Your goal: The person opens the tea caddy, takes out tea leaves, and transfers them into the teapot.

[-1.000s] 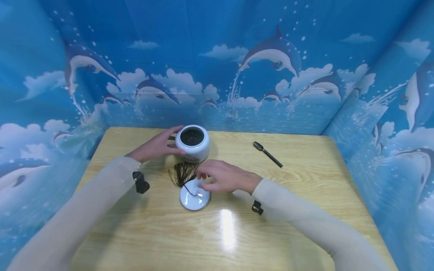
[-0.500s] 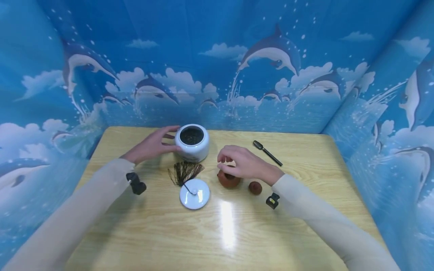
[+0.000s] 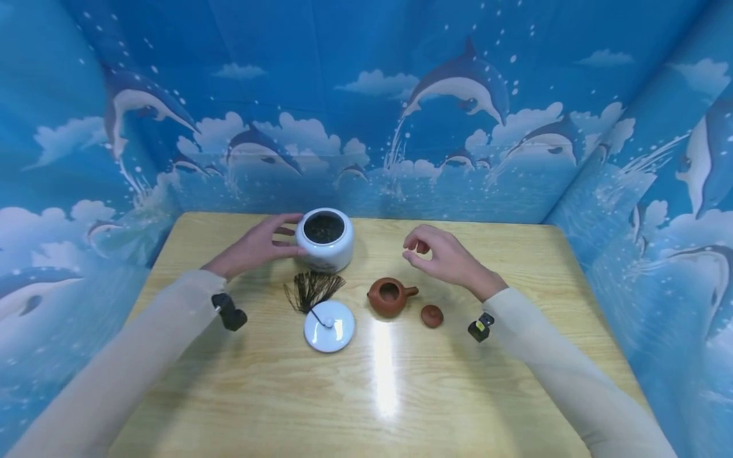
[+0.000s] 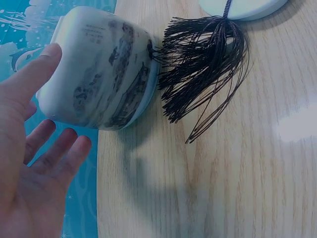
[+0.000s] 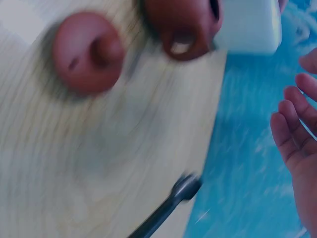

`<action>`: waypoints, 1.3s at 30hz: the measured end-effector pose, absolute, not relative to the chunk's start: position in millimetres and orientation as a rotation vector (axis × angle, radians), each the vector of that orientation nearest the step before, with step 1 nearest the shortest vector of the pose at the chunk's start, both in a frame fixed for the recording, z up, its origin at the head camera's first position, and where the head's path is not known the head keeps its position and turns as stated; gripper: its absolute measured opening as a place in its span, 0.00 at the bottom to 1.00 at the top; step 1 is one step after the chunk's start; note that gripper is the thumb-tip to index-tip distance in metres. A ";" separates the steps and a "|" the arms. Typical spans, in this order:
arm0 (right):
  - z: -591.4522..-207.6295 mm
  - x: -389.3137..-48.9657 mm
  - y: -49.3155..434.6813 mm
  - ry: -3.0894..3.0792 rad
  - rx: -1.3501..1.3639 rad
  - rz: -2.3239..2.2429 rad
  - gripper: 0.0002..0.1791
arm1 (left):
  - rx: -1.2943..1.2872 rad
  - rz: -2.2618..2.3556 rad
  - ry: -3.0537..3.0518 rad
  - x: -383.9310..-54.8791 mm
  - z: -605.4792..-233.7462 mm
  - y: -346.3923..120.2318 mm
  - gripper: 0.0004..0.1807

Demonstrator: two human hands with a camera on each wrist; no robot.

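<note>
Table [image 3: 343,394]: wooden, far edge just before the dolphin backdrop [image 3: 321,95].
Right hand [image 3: 449,257]: has moved off the open teapot [image 3: 383,308], fingers loosely bent, holding nothing; the black spoon [image 5: 157,215] now seems within reach.
Left hand [image 3: 260,247]: spread wide beside the white jar [image 3: 335,255], near that edge.
Open room: wood stretching from the white lid [image 3: 323,340] toward the person.

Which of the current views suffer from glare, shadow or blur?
Head: a bright glare streak on the table below the teapot; left wrist: tassel fairly crisp, soft shadow on the table beside the jar, pale glare towards the right edge; right wrist: brown lid, teapot and dark scoop all smeared, probably motion blur.
</note>
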State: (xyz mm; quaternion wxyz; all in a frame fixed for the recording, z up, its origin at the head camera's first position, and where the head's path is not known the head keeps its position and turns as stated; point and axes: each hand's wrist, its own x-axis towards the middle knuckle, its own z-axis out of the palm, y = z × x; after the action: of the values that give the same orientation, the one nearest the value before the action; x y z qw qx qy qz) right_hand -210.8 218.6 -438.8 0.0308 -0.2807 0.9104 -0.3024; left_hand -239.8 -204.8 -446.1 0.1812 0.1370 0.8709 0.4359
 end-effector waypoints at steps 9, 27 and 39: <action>-473.6 -221.8 274.3 2.899 -0.524 -0.927 0.21 | 0.396 1.260 2.440 -237.9 -447.6 -200.9 0.53; -509.2 -218.1 335.8 2.833 -0.219 -0.857 0.26 | 0.378 1.269 2.453 -237.9 -448.9 -198.9 0.50; -510.9 -218.5 338.9 2.839 -0.192 -0.822 0.13 | 0.383 1.294 2.443 -238.5 -450.3 -199.6 0.50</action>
State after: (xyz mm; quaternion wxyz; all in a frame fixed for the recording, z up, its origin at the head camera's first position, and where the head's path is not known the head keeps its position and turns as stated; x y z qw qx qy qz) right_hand -218.5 338.9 -510.9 0.0899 -0.0647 0.9547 -0.2763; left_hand -238.5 -199.6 -450.3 0.1741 0.1352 0.8619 0.4566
